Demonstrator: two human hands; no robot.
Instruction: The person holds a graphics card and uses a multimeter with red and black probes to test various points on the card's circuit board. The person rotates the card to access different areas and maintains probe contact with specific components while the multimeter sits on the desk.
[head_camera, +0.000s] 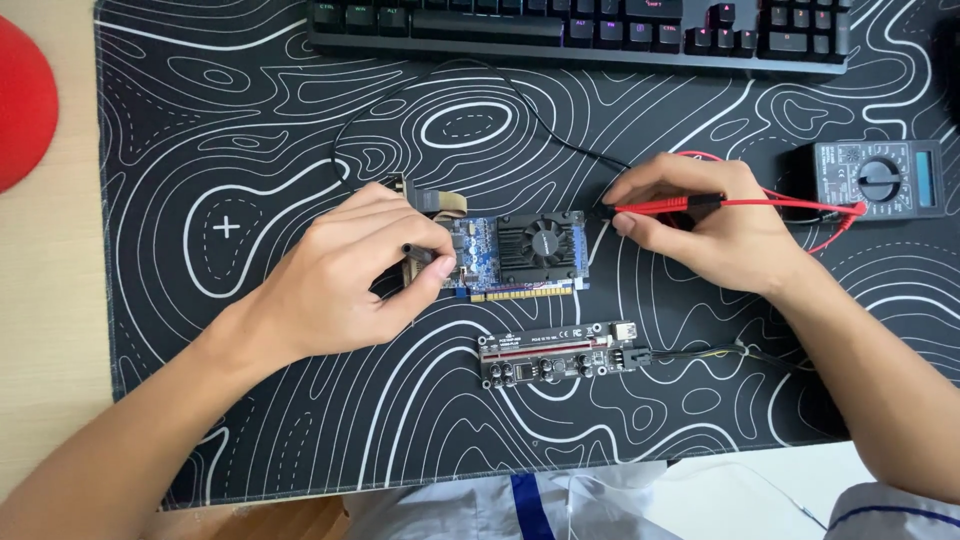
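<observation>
Black-patterned mat (250, 330) carries a riser board (560, 355) near me, multimeter (880, 178) right, keyboard (580, 25) far. My left hand (345, 270) pinches the black probe (418, 252), hiding the blue card's (510, 250) left edge; right hand (700, 225) grips the red probe (660, 206).

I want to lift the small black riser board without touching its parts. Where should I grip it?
Pinch the black riser board by its two long edges near the left end, coming from above. It lies flat on the desk mat, components face up, and cables leave its right end.
</observation>
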